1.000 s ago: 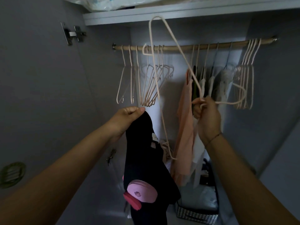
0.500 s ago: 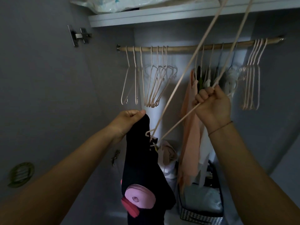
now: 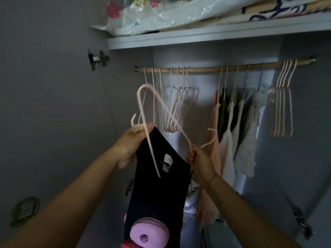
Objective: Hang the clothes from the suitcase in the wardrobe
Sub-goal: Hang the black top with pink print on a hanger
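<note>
Your L hand (image 3: 133, 142) pinches black fabric garment (image 3: 157, 190) at top edge, plus thin pale-pink hanger (image 3: 170, 114) end. R hand (image 3: 198, 161) grips hanger's neck.

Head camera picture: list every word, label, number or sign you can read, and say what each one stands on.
No text can be read here.
White tags on the black garment: too small and blurred to read.
Dark blue marks on the fabric on the top shelf: cut off at the frame edge; letters or pattern, cannot tell.
Plastic bag on that shelf: flower print only, no words.
</note>
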Demonstrator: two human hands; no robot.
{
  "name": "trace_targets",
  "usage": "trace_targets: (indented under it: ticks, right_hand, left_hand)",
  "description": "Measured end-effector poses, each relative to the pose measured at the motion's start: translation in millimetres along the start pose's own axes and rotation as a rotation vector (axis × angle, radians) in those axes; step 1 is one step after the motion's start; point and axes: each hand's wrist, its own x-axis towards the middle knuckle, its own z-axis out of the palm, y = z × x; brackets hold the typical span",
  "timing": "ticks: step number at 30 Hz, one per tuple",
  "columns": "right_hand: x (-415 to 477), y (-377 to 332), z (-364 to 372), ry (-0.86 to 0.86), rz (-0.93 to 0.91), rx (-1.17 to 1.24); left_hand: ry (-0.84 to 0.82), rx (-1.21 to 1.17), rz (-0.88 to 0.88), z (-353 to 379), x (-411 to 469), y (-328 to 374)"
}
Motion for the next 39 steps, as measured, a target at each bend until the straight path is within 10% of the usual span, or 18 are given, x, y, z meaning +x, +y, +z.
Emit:
trace_targets:
  ticks: [11,21,28,34,39]
  right_hand:
    - [-6.8,-56.3,-20.1,0.043,-0.219,-0.736]
    - [0.1,-68.2,-60.4,-0.027,-0.276,-1.252]
    - [-7.3,-62.2,-55.4,-0.076,-0.304,-1.796]
    - [-12.0,-88.7,9.5,-0.210,-0.538,-1.716]
    - [-10.8,-90.6,21.3,-0.298,-0.358,-1.502]
  left_hand:
    - [0.534,0.097,0.089,-57.5,-1.2,-34.1]
    - [0.687,0.141,0.099,-33.0,9.1,-36.3]
    - [0.430,0.421,0.238,-14.4,20.6,-24.8]
    - [0.199,0.635,0.212,29.4,14.8,-34.5]
    - [0.090,0.538,0.155,27.2,6.3,-49.1]
